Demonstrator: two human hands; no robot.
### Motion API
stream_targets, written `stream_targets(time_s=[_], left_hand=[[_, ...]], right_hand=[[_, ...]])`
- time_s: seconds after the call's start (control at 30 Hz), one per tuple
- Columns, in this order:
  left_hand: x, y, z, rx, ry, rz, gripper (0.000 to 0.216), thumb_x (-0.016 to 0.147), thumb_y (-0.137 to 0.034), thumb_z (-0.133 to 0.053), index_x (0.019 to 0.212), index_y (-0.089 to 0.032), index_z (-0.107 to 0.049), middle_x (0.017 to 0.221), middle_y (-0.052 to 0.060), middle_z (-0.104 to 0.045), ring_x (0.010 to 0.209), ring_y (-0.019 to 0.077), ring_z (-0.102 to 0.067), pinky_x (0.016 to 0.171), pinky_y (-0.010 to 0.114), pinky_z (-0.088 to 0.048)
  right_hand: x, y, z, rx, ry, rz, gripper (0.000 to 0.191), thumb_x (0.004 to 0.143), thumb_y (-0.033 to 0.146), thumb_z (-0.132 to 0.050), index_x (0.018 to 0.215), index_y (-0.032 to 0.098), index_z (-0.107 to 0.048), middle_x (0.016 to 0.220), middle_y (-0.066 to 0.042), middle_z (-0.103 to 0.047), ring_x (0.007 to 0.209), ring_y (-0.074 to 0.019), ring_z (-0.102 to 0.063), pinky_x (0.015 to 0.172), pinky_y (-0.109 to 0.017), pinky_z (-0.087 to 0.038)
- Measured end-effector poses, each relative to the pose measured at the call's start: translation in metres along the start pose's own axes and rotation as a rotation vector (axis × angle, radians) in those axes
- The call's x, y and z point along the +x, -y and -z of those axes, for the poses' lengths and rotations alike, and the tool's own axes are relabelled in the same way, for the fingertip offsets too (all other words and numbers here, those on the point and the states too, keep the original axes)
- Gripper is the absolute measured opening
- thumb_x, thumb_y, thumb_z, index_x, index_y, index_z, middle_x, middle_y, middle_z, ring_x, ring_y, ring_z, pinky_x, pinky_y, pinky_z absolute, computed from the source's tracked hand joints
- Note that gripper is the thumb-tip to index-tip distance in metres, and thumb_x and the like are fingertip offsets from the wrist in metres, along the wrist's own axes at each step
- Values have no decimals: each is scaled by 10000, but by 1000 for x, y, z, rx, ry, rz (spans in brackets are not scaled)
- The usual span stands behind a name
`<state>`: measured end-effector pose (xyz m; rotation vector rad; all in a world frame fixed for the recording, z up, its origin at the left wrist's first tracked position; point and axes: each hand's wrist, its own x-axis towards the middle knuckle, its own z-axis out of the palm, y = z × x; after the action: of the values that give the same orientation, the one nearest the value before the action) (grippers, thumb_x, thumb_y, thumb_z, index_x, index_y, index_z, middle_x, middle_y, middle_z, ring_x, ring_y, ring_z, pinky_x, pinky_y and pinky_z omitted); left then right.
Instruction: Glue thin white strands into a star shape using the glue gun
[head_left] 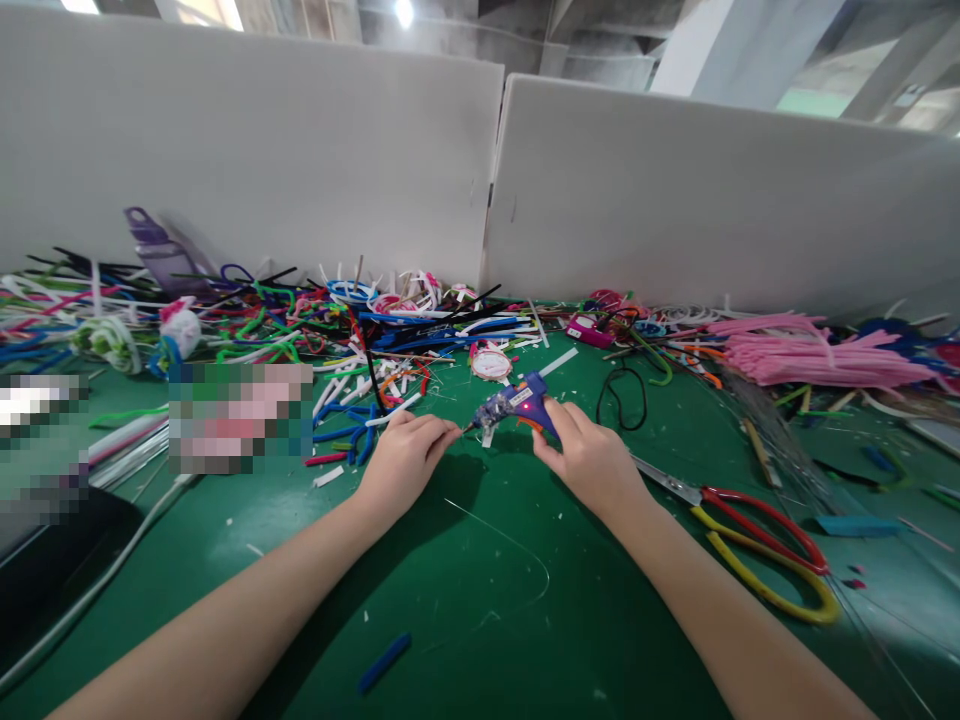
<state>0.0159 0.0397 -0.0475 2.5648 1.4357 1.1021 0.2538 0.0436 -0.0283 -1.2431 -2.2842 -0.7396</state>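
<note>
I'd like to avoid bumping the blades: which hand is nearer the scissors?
Right. The right hand, on the glue gun, is just left of the scissors; the left hand is farther left, past the gun's nozzle.

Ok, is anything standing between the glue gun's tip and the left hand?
Nothing visible does: the glue gun, in the right hand, points its tip at the fingertips of the left hand. Whether they touch is too small to tell. The scissors lie aside, by the right forearm.
</note>
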Motion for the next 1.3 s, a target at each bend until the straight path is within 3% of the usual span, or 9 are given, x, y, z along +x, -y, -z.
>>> stream_targets(time_s=[0.47,0.7,1.3], left_hand=[[0,1,-1,5,-17,-14,204,894,-266,-452,765,-195,-593,811,-15,-694,688,139,-614,663,301,-362],[0,2,-1,-5,-20,-13,209,896,-271,-446,766,-196,-592,816,-13,-695,688,138,-613,663,304,-368],[0,0,0,-5,-22,-18,194,895,-262,-455,764,-189,-579,811,-14,-694,690,138,-613,657,300,-369]], right_hand=[[-2,5,0,-11,-33,-123,549,785,497,-498,1087,41,-548,922,-147,-618,642,-185,-594,456,-268,-426],[-1,6,-4,18,-76,-104,445,805,366,-482,1061,8,-547,839,-143,-606,632,-175,-582,465,-256,-443],[-1,8,-4,67,35,-43,413,828,272,-415,1111,-7,-528,856,-149,-604,642,-177,-591,465,-260,-456]])
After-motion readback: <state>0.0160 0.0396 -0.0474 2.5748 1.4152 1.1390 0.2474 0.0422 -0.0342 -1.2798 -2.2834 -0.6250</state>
